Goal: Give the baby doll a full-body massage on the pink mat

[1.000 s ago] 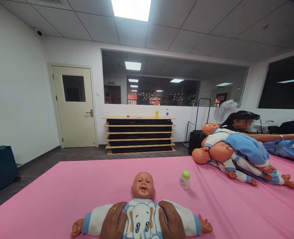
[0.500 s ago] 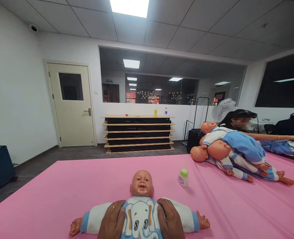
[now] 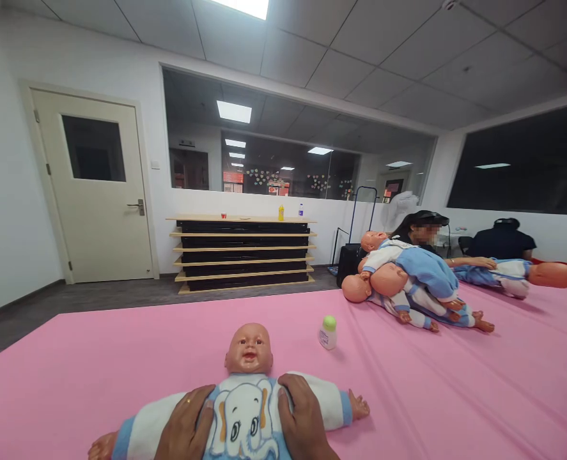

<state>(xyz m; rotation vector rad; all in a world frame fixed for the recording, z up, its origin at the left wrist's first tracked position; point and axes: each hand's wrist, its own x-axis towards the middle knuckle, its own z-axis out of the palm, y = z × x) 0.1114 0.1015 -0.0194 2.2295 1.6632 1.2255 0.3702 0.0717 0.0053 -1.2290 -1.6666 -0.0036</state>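
Note:
A baby doll (image 3: 250,348) lies face up on the pink mat, arms spread out to both sides. Its white and light-blue top carries an elephant picture (image 3: 245,412). My left hand (image 3: 187,421) rests on one side of the doll's chest and upper arm, thumb along the chest, fingers stretched out. On the opposite side my right hand (image 3: 302,415) lies in the same way, near the doll's shoulder. Both hands are open and touch the clothing. Beyond the doll's head, to the right, stands a small bottle with a green cap (image 3: 328,332). The doll's legs are out of view.
Several dolls (image 3: 408,275) are piled on the mat (image 3: 383,370) at the right. Behind them a person (image 3: 422,227) reaches toward another doll (image 3: 551,275). Another person (image 3: 501,239) sits farther back. A stacked shelf unit (image 3: 245,249) stands by the far wall, a door (image 3: 91,191) left of it.
The view has turned to the right, so everything sits farther left. My hands keep their place on the doll. The person's arm behind the pile has drawn back.

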